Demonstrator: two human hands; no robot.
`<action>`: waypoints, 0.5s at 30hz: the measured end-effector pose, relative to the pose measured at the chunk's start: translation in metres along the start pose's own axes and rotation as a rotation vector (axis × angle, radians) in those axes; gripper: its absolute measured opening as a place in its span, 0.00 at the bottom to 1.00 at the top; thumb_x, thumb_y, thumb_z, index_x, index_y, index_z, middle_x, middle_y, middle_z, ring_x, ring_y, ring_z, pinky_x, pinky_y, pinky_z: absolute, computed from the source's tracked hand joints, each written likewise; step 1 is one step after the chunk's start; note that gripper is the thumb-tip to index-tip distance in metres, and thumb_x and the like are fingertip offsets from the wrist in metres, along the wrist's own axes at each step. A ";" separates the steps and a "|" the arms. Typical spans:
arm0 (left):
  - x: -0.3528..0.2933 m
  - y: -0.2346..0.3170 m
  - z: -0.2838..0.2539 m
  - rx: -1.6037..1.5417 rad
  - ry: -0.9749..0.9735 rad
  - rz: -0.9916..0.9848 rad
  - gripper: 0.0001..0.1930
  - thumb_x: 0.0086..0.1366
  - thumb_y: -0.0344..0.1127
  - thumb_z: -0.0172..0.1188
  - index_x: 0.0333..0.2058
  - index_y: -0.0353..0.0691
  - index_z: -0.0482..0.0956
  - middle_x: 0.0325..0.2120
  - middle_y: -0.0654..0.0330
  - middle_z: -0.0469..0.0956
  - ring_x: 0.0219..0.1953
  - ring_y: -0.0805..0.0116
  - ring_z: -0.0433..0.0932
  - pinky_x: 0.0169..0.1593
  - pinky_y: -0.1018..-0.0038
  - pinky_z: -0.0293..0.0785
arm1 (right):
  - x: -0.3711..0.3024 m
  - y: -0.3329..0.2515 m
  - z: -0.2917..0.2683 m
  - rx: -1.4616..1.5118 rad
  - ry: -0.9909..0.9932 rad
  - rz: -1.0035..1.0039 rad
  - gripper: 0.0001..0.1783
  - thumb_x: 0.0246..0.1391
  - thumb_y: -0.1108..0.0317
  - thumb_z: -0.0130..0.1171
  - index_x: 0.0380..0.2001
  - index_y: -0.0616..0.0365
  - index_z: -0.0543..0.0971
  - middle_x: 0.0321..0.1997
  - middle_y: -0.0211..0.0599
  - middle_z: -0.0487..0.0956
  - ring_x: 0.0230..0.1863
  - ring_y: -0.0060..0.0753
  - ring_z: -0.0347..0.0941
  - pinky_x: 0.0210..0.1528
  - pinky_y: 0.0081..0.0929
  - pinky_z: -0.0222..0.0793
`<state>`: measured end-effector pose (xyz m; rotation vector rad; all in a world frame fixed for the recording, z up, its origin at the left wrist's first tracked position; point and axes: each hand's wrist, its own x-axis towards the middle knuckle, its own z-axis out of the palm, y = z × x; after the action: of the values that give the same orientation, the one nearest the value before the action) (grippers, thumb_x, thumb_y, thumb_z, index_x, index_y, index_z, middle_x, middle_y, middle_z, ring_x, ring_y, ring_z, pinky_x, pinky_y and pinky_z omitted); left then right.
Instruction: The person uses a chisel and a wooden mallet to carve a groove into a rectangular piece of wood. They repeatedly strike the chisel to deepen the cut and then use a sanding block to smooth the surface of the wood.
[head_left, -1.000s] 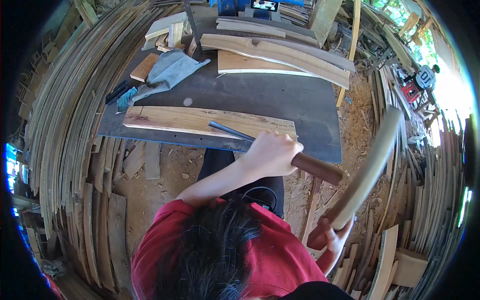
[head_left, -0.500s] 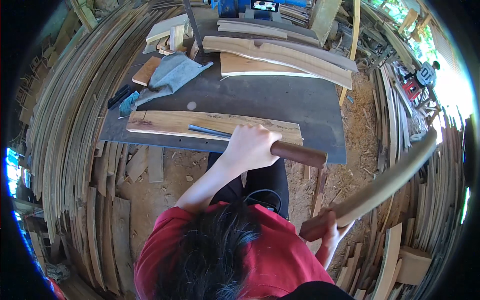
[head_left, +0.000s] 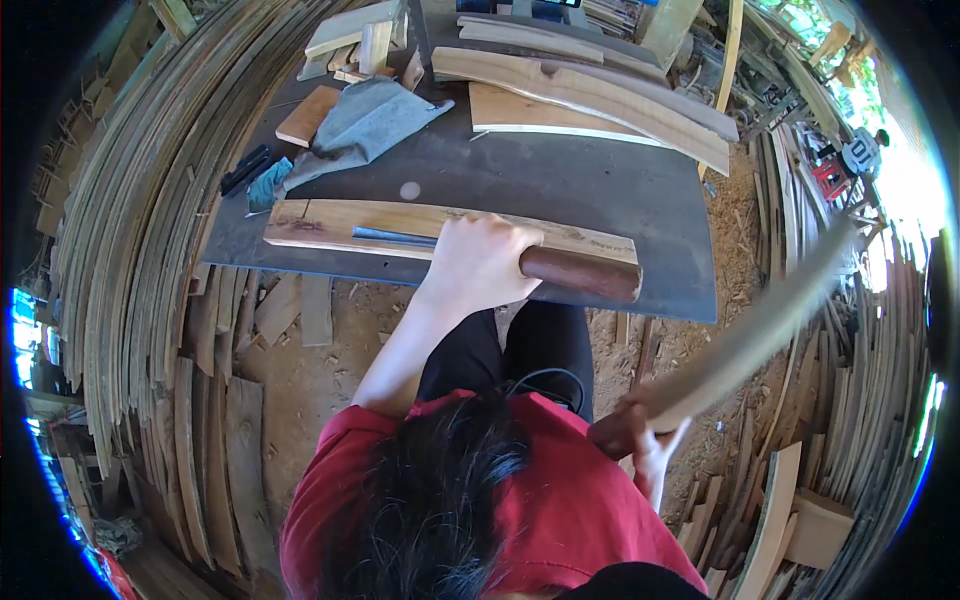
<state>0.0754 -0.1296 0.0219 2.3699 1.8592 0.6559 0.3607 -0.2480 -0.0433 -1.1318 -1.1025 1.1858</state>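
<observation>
My left hand is closed around a chisel with a long metal blade and a thick, dark brown wooden handle. The blade points left and lies low over a pale wooden board along the table's near edge; I cannot tell whether its tip touches the wood. To the right, away from the table, my right hand grips the lower end of a long wooden club. This club slants up and to the right, its far end blurred by motion.
The dark table also bears a grey-blue cloth, a brown block, black-handled items and wood offcuts. Curved planks lie at its far side. Stacked timber strips crowd the left; more boards stand right.
The chisel has shifted left along the board and lies flatter. In my right hand the club has swung a little, its far end now blurred. The whole view has shifted slightly.
</observation>
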 end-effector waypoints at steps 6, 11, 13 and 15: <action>-0.004 -0.030 -0.010 0.020 0.094 -0.055 0.10 0.43 0.40 0.66 0.28 0.51 0.83 0.20 0.56 0.79 0.27 0.55 0.80 0.32 0.63 0.76 | 0.004 0.008 0.007 -0.374 -0.151 -0.059 0.42 0.41 0.81 0.66 0.58 0.61 0.56 0.33 0.38 0.76 0.33 0.28 0.74 0.33 0.29 0.73; -0.010 -0.043 -0.016 0.014 0.060 -0.101 0.12 0.44 0.43 0.66 0.30 0.50 0.85 0.22 0.55 0.81 0.30 0.56 0.81 0.34 0.63 0.77 | 0.008 0.008 0.011 -0.088 -0.061 -0.090 0.37 0.44 0.80 0.64 0.56 0.61 0.57 0.34 0.43 0.75 0.33 0.34 0.75 0.33 0.33 0.73; -0.010 -0.047 -0.018 -0.010 0.083 -0.066 0.12 0.44 0.43 0.67 0.29 0.50 0.85 0.21 0.56 0.80 0.28 0.55 0.81 0.34 0.62 0.76 | 0.009 0.006 0.020 -0.269 -0.152 -0.094 0.33 0.43 0.74 0.66 0.52 0.61 0.63 0.30 0.42 0.77 0.30 0.34 0.76 0.33 0.33 0.74; -0.011 -0.052 -0.021 -0.056 0.141 0.014 0.10 0.44 0.42 0.67 0.28 0.50 0.84 0.19 0.58 0.79 0.26 0.54 0.79 0.35 0.61 0.75 | 0.011 0.000 0.028 -0.606 -0.190 -0.171 0.30 0.39 0.69 0.69 0.47 0.61 0.68 0.28 0.44 0.79 0.29 0.36 0.79 0.33 0.33 0.74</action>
<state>0.0181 -0.1301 0.0215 2.3597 1.8513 0.8864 0.3338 -0.2351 -0.0401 -1.3568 -1.7422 0.8541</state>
